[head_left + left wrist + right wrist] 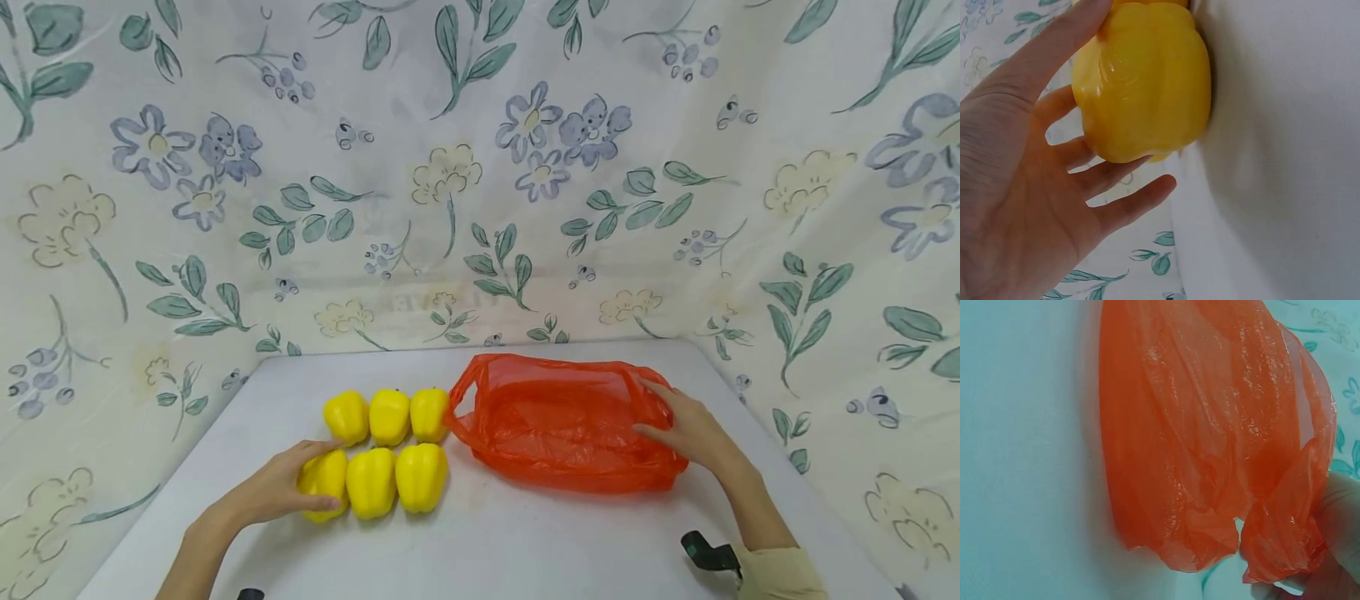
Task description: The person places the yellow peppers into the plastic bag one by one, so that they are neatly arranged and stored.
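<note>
Several yellow bell peppers (pixel 371 483) stand in two rows left of the middle of the white table. My left hand (pixel 281 483) is around the front-left bell pepper (pixel 1147 81), its thumb on the near side and fingers reaching behind; the little finger stands apart from it. To the right of the peppers lies a red plastic bag (pixel 562 417), its mouth spread toward me and a handle loop at its left end. With my right hand (pixel 693 429) I hold the bag's right edge, thumb and fingers on the crumpled film (pixel 1285 537); some fingertips are hidden by it.
The white table (pixel 525 550) ends at the back against a floral cloth (pixel 480 208), which also hangs along both sides. A black wrist-camera piece (pixel 708 552) sits under my right forearm, close over the table. Another dark piece (pixel 251 594) shows by the left forearm.
</note>
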`<state>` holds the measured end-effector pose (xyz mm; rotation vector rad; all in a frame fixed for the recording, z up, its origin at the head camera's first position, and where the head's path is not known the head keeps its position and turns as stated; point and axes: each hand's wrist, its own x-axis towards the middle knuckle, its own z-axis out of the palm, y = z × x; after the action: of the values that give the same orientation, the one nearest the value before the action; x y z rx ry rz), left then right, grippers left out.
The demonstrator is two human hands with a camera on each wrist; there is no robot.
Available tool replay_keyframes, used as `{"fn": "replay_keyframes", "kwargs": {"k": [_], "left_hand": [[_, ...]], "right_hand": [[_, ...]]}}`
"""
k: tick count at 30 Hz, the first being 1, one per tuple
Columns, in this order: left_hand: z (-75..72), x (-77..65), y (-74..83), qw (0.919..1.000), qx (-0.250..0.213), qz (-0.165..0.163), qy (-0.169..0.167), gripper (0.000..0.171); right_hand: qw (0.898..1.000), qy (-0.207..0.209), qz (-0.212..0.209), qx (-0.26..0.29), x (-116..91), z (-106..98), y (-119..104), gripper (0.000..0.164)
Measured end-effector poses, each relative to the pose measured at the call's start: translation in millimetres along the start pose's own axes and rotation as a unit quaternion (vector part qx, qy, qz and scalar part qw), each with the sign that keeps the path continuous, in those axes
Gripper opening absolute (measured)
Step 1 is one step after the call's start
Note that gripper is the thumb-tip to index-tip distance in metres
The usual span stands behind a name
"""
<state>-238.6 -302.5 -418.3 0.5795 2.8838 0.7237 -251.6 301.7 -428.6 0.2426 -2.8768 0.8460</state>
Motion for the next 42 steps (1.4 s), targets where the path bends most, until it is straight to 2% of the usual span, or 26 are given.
{"fn": "replay_keyframes", "kwargs": {"k": [10, 18, 30, 37, 42], "left_hand": [[3.2, -4.2, -3.4, 0.9999, -0.011, -0.002, -0.004, 0.097], [5.3, -5.5, -6.7, 0.9990, -0.040, -0.008, -0.017, 0.101], [8.9, -9.7, -14.7, 0.9990, -0.042, 0.009, -0.010, 0.110], [5.3, -11.0, -12.6, 0.9982, -0.058, -0.015, -0.005, 0.105], [-2.3, -15.2, -9.1, 0.9988, -0.041, -0.020, 0.016, 0.100]], "right_hand": [[1.000, 0.008, 0.003, 0.009, 1.2, 5.0, 1.0, 0.079], [1.000, 0.021, -0.002, 0.008, 1.0, 5.0, 1.2, 0.075], [1.000, 0.018, -0.011, 0.018, 1.6, 6.8, 1.4, 0.077], [1.000, 0.015, -0.009, 0.023, 0.9, 5.3, 0.3, 0.077], [1.000, 0.018, -0.012, 0.016, 0.2, 4.6, -0.2, 0.076]]}}
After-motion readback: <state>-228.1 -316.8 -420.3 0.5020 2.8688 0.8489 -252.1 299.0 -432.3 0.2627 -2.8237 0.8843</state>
